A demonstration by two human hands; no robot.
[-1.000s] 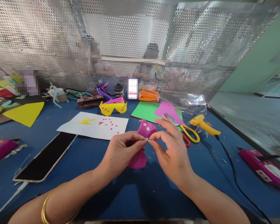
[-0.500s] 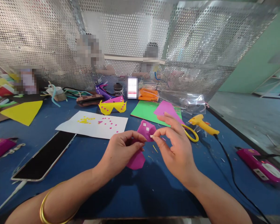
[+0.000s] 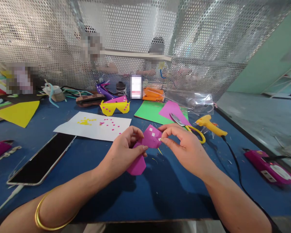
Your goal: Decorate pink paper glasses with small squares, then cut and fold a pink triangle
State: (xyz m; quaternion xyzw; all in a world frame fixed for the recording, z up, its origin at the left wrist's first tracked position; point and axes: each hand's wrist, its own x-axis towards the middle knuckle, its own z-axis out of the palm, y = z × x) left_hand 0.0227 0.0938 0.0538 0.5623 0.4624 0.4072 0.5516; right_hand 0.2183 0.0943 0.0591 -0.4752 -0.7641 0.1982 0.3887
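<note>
Compared with 1 second ago, the right hand point(image 3: 185, 150) is off the left hand's point(image 3: 123, 149) fingertips and over at the right edge of a bright purple, flat angular cutout point(image 3: 149, 140), and more of that cutout's face shows. Left hand's got the cutout pinched between thumb and fingers around its middle, holding it up over the dark blue tabletop point(image 3: 174, 194), with 1 lobe hanging down below the thumb. Right thumb and index are closed on a tiny white square point(image 3: 159, 139) right at the cutout's edge; honestly can't tell if it's stuck down. 2 more little white squares point(image 3: 152, 132) sit on the upper lobe. Just behind the right hand are yellow-handled metal scissors point(image 3: 199, 134), with a yellow plastic glue gun point(image 3: 211, 126) further right. Past the left hand, a white paper sheet point(image 3: 69, 127) has scattered yellow bits point(image 3: 86, 121) and small pink squares point(image 3: 113, 125) on it.
</note>
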